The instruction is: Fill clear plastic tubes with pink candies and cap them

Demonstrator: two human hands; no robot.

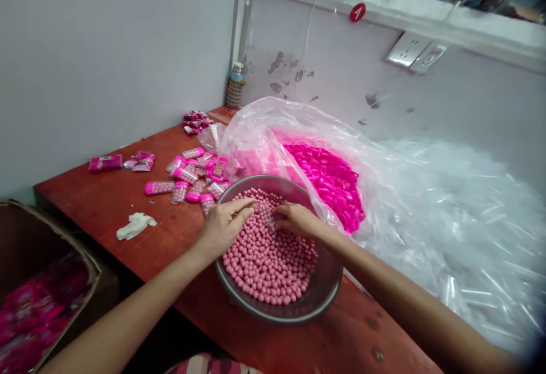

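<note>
A grey metal bowl [328, 288] holds many round pink balls [268, 266]. My left hand [224, 227] is over the bowl's left side, its fingers stretched toward the balls and nothing seen in them. Opposite it, my right hand [297, 219] has its fingers curled round what looks like a clear plastic tube [270, 221], low among the balls. The tube is small and blurred, partly hidden by the fingers. Left of the bowl lie several clear tubes [186, 176] filled with pink balls and closed with bright pink caps.
Behind the bowl, a clear bag [273, 112] holds loose pink caps [328, 186]. Empty clear tubes [447, 237] pile up at right. A white crumpled scrap [135, 226] and pink packets [106, 163] lie on the red table [170, 254]. A cardboard box [96, 271] stands at lower left.
</note>
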